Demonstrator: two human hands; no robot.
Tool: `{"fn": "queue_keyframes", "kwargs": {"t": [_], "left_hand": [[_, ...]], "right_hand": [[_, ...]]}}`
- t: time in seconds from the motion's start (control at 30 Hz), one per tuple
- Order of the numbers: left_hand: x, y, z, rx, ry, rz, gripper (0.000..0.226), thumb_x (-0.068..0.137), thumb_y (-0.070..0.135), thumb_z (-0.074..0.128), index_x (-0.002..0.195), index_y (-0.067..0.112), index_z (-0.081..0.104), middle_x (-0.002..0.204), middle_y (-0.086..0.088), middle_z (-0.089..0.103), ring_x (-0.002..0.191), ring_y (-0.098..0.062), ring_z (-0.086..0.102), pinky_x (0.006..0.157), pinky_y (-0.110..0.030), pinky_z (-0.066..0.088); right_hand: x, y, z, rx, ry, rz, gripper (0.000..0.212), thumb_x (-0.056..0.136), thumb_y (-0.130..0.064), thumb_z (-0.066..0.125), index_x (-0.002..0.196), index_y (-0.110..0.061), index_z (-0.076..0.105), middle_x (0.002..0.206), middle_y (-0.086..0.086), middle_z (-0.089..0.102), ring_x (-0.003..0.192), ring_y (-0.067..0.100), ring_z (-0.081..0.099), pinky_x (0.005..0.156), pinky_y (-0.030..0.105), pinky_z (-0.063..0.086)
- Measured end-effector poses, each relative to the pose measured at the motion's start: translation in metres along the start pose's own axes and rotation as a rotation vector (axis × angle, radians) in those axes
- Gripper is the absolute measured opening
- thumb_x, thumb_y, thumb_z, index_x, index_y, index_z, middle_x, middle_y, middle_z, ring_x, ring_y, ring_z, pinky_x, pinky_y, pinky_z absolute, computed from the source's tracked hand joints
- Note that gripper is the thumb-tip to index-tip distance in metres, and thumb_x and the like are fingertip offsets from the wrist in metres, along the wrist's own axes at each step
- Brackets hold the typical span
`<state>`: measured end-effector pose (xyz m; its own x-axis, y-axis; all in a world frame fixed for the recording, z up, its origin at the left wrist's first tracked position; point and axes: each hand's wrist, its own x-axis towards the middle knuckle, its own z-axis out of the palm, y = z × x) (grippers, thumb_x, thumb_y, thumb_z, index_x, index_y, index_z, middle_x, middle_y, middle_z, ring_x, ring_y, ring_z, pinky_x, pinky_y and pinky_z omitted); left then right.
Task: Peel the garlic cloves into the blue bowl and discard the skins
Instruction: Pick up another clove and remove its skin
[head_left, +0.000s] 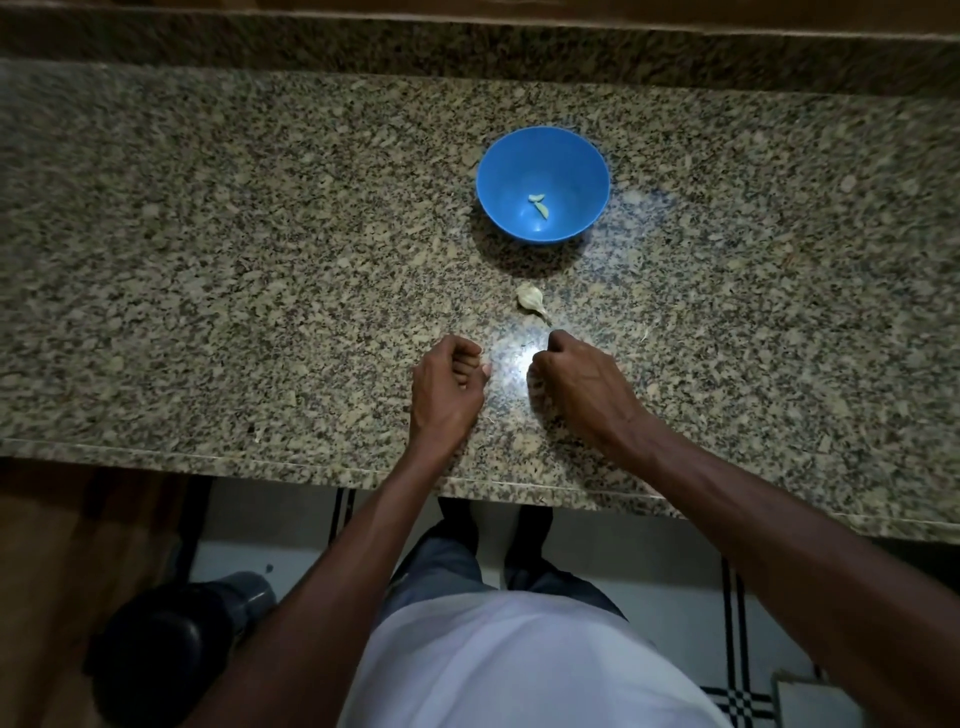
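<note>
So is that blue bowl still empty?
No, the blue bowl already holds two pale peeled cloves lying on its bottom.

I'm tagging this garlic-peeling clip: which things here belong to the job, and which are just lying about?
Job: blue bowl; two peeled cloves inside it; unpeeled garlic on the counter; left hand; right hand.

Lying about: dark bin on the floor.

head | looks steeply down, close over counter edge | single view
</note>
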<state>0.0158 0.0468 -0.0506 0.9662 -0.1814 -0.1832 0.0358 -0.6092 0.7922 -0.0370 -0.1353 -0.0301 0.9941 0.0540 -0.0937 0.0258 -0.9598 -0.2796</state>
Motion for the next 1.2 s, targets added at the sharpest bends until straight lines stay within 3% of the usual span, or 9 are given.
{"fn": "queue_keyframes", "kwargs": {"t": [0.13, 0.2, 0.33, 0.4, 0.47, 0.63, 0.83, 1.0, 1.2], "left_hand": [[0.002, 0.002, -0.001, -0.003, -0.012, 0.004, 0.018, 0.091, 0.014, 0.077, 0.102, 0.015, 0.063, 0.088, 0.003, 0.066, 0.079, -0.007, 0.062, 0.065, -0.008, 0.049], [0.002, 0.003, -0.002, -0.004, -0.022, 0.002, 0.018, 0.091, 0.013, 0.077, 0.102, 0.017, 0.063, 0.09, 0.004, 0.066, 0.08, -0.007, 0.063, 0.067, -0.011, 0.051], [0.001, 0.01, -0.005, -0.109, -0.071, 0.017, 0.015, 0.09, 0.012, 0.078, 0.102, 0.018, 0.073, 0.09, 0.007, 0.073, 0.082, -0.005, 0.069, 0.07, -0.019, 0.059], [-0.001, 0.019, -0.006, -0.201, -0.133, 0.027, 0.021, 0.088, 0.011, 0.08, 0.107, 0.019, 0.076, 0.096, 0.008, 0.075, 0.087, -0.002, 0.07, 0.071, -0.015, 0.058], [-0.001, 0.028, -0.006, -0.275, -0.187, 0.051, 0.028, 0.087, 0.01, 0.08, 0.113, 0.018, 0.075, 0.102, 0.007, 0.075, 0.092, 0.0, 0.07, 0.072, -0.013, 0.056], [0.005, 0.034, -0.002, -0.198, -0.159, 0.149, 0.016, 0.092, 0.013, 0.076, 0.107, 0.018, 0.079, 0.101, 0.01, 0.076, 0.093, -0.001, 0.071, 0.079, -0.018, 0.058], [0.01, 0.032, 0.003, 0.028, -0.055, 0.317, 0.014, 0.094, 0.007, 0.072, 0.105, 0.011, 0.079, 0.094, 0.0, 0.078, 0.08, -0.006, 0.071, 0.07, -0.019, 0.059], [0.007, 0.042, 0.009, -0.081, -0.025, 0.114, 0.016, 0.093, 0.025, 0.073, 0.101, 0.013, 0.08, 0.083, 0.011, 0.074, 0.073, 0.001, 0.07, 0.06, -0.019, 0.06], [0.006, 0.043, 0.012, -0.307, -0.059, -0.179, 0.018, 0.087, 0.015, 0.083, 0.102, 0.007, 0.079, 0.087, -0.003, 0.079, 0.076, -0.014, 0.077, 0.069, -0.033, 0.065]], "right_hand": [[0.004, 0.0, 0.003, -0.036, -0.065, -0.066, 0.011, 0.103, -0.007, 0.057, 0.098, -0.004, 0.067, 0.096, 0.007, 0.053, 0.072, 0.019, 0.051, 0.06, 0.034, 0.05], [0.006, 0.003, 0.001, 0.075, -0.034, 0.002, 0.013, 0.1, -0.005, 0.06, 0.094, -0.007, 0.071, 0.093, 0.005, 0.058, 0.073, 0.018, 0.057, 0.062, 0.036, 0.055], [0.011, 0.01, -0.011, 0.949, 0.045, 0.524, 0.013, 0.096, -0.002, 0.072, 0.106, -0.003, 0.078, 0.089, 0.013, 0.079, 0.076, 0.022, 0.077, 0.074, 0.034, 0.065], [0.008, 0.009, -0.016, 1.293, 0.016, 0.624, 0.018, 0.096, -0.003, 0.072, 0.112, 0.003, 0.075, 0.094, 0.021, 0.078, 0.085, 0.031, 0.078, 0.079, 0.039, 0.066], [0.004, 0.007, -0.021, 1.423, -0.03, 0.626, 0.02, 0.095, -0.002, 0.072, 0.113, 0.004, 0.074, 0.099, 0.024, 0.077, 0.088, 0.03, 0.076, 0.079, 0.033, 0.065], [0.002, 0.004, -0.024, 1.401, -0.089, 0.612, 0.019, 0.092, -0.009, 0.077, 0.106, 0.003, 0.077, 0.094, 0.02, 0.079, 0.082, 0.024, 0.074, 0.074, 0.029, 0.063], [0.005, -0.004, -0.024, 1.218, -0.005, 0.607, 0.01, 0.092, -0.013, 0.077, 0.1, -0.006, 0.078, 0.083, 0.009, 0.08, 0.078, 0.025, 0.078, 0.072, 0.033, 0.064], [0.008, -0.009, -0.013, 0.862, 0.174, 0.507, 0.014, 0.093, -0.017, 0.078, 0.104, -0.009, 0.079, 0.085, 0.002, 0.078, 0.067, 0.009, 0.075, 0.061, 0.023, 0.062], [0.008, -0.009, -0.014, 0.694, 0.253, 0.317, 0.012, 0.097, -0.006, 0.069, 0.104, -0.006, 0.079, 0.088, 0.006, 0.08, 0.07, 0.008, 0.073, 0.065, 0.027, 0.064]]}}
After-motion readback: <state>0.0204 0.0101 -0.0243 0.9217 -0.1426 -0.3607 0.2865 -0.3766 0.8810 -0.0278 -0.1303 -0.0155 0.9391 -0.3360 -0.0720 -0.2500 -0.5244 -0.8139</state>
